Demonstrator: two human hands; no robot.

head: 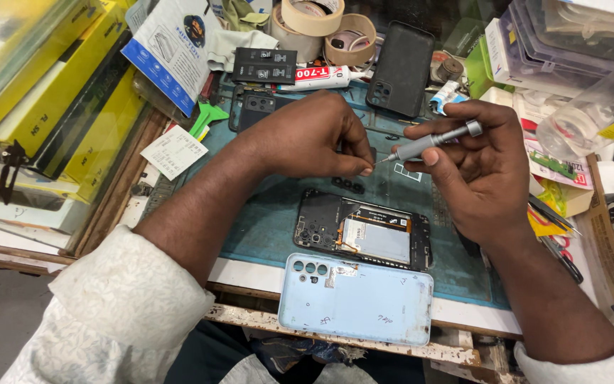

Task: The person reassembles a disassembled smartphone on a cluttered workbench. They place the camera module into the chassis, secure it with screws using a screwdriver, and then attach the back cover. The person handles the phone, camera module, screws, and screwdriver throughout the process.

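my right hand (481, 171) gripped grey screwdriver (431, 141), tip toward left hand (307, 135) fingers pinched on something tiny. opened phone (364, 231) below, pale blue back cover (355, 299) at desk (250, 274) front edge.

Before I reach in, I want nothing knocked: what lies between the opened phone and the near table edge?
In the head view, the pale blue back cover lies there, inner side up, just below the opened phone, on the table edge.

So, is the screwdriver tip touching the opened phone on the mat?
Apart. In the head view, the right hand holds the screwdriver up, its tip by the left hand fingertips, with bare mat between it and the opened phone.
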